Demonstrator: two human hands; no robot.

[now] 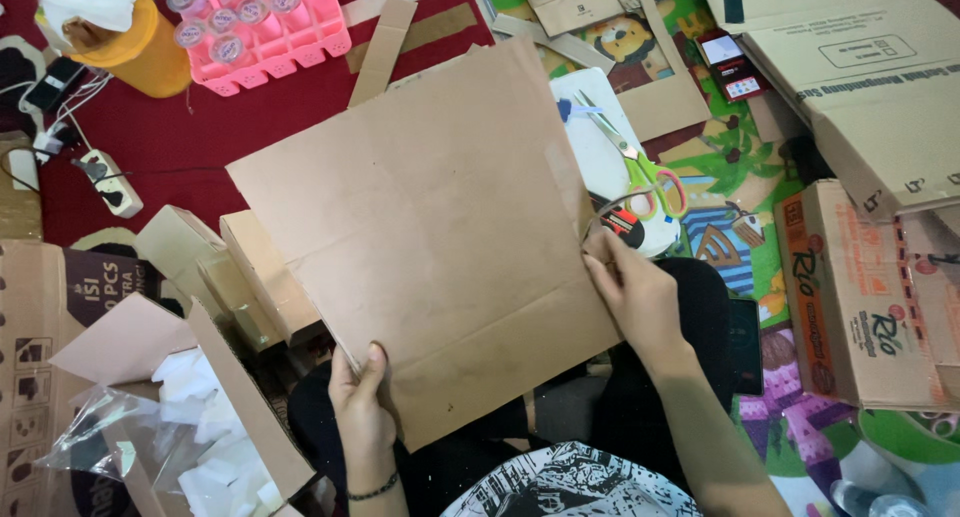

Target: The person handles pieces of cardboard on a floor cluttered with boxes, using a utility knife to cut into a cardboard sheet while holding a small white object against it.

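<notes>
Your left hand (362, 409) pinches the cardboard sheet (430, 227) at its lower edge, thumb on top; your right hand (630, 287) has its fingers pressed to the right edge. The sheet sits tilted over your lap. Likely risk: it buckles along the crease or knocks the scissors (640, 167) behind it. Count: one sheet, one pair of scissors, one pink tray (270, 27).

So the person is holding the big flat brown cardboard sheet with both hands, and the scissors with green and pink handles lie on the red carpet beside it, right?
Not quite. The scissors with green and pink handles lie on a white board, not on the red carpet. The rest holds: the head view shows the left hand and right hand both gripping the big flat brown cardboard sheet.
</notes>
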